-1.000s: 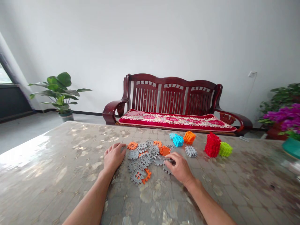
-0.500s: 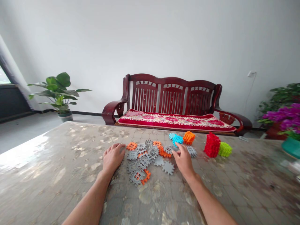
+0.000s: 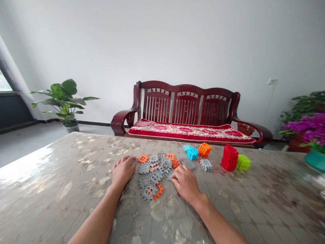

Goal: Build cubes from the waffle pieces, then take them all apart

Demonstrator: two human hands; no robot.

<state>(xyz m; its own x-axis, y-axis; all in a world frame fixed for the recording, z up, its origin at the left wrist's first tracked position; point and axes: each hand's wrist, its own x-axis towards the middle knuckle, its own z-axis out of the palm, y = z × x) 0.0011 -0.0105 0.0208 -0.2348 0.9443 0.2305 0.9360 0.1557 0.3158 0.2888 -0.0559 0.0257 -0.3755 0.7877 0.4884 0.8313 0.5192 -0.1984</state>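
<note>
Tabletop [image 3: 83, 193]: grey-brown, floral over a diamond grid, with strong glare toward its left edge.
Wall [image 3: 162, 40]: plain and pale, a white socket [image 3: 272, 81] at right with a cord hanging from it.
Bench [image 3: 188, 90]: dark red wood with a slatted back, standing beyond the table; a red floral cloth [image 3: 186, 129] covers its seat.
Greenery: a leafy potted plant [image 3: 67, 89] at left, purple flowers [image 3: 309, 127] above a teal pot [image 3: 317, 162] at right.
Loose plates [image 3: 156, 175]: grey and orange, flat, notched, overlapping in a heap between the two hands.
Far group: blue block [image 3: 192, 153], orange block [image 3: 204, 149] and grey stack [image 3: 206, 165] past the right hand; red block [image 3: 230, 157] and lime block [image 3: 244, 163] farther right, close together.
Left hand [image 3: 124, 170]: palm down on the table just left of the heap, fingers loosely extended, nothing visible in its grasp.
Right hand [image 3: 187, 183]: back upward, fingers bent over the heap's right side, a grey plate [image 3: 170, 175] at the fingertips; whether they grip it cannot be told.
Forearms: bare, reaching forward from the near edge, converging toward the heap.
</note>
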